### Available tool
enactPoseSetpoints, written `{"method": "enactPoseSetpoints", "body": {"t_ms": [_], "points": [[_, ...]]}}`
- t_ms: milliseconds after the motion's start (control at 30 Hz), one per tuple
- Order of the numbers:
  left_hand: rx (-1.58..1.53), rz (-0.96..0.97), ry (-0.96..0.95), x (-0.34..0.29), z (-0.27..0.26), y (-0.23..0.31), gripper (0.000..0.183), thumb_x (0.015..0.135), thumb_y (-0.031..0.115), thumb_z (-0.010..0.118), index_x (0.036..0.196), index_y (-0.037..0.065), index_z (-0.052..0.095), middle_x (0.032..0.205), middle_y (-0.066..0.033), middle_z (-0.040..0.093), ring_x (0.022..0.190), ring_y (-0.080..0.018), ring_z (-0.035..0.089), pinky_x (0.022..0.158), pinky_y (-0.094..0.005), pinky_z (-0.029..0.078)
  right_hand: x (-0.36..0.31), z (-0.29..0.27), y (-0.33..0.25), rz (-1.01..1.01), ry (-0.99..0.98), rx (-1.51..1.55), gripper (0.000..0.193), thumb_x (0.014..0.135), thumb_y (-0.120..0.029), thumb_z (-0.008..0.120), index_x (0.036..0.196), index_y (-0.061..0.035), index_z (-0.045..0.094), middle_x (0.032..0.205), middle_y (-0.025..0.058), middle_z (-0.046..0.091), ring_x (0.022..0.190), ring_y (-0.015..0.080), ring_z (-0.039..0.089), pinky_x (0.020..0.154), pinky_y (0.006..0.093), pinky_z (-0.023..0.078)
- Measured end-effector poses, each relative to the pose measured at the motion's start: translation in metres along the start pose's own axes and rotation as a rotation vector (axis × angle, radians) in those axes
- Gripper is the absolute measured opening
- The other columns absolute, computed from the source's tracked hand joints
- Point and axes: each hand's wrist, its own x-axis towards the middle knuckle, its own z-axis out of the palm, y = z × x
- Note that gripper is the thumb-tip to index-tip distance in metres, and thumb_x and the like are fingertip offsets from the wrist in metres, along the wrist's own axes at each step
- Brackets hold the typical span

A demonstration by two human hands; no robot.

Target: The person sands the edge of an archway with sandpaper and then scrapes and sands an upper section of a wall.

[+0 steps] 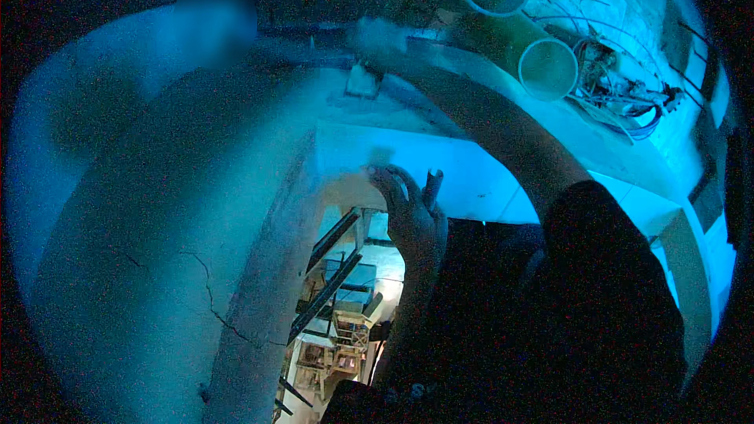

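My left hand (408, 208) reaches up from the lower middle. Its fingers are spread against the edge of a pale, blue-lit panel (471, 177), and its thumb stands apart from them. Nothing shows in its grasp. From the right, my bare right forearm stretches out of a dark sleeve to my right hand (381, 38) at the upper middle. Blur and dim light hide its fingers. Just below it is a small, pale, squarish piece (363, 80); whether the hand holds it is unclear.
A large pale wall (259, 267) with a branching crack fills the left. Two round tube ends (548, 69) and tangled wires (620, 86) lie at upper right. Down through an opening appear dark bars (330, 290) and wooden furniture (352, 330).
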Motion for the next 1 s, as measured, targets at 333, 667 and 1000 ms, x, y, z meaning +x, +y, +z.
{"method": "enactPoseSetpoints", "body": {"t_ms": [333, 667, 1000], "points": [[-0.500, -0.193, 0.008, -0.004, 0.024, -0.013, 0.075, 0.067, 0.009, 0.054, 0.129, -0.008, 0.016, 0.133, -0.0333, 0.011, 0.124, -0.0447, 0.015, 0.095, -0.0409, 0.035, -0.036, -0.030, -0.036, -0.045, -0.309, 0.082, 0.027, 0.075, -0.031, 0.053, 0.081, -0.0069, 0.063, 0.075, 0.0154, 0.062, 0.068, 0.0284, 0.063, 0.061, 0.0418, 0.050], [-0.384, -0.073, 0.092, -0.008, 0.031, -0.022, 0.076, 0.065, 0.010, 0.055, 0.129, -0.008, 0.018, 0.132, -0.0345, 0.013, 0.124, -0.0453, 0.016, 0.096, -0.0407, 0.034, -0.027, -0.061, 0.002, -0.544, -0.335, -0.026, 0.029, 0.080, -0.032, 0.047, 0.082, -0.0064, 0.061, 0.073, 0.0170, 0.060, 0.067, 0.0290, 0.062, 0.060, 0.0459, 0.049], [-0.079, -0.037, -0.010, -0.005, 0.006, -0.005, 0.049, 0.082, 0.013, 0.044, 0.126, -0.003, 0.028, 0.134, -0.0277, 0.017, 0.126, -0.0433, 0.012, 0.103, -0.0437, 0.018, -0.003, -0.029, 0.040, -0.367, -0.208, 0.124, 0.026, 0.081, -0.029, 0.047, 0.076, -0.0070, 0.061, 0.073, 0.0145, 0.060, 0.067, 0.0280, 0.062, 0.055, 0.0409, 0.051]]}}
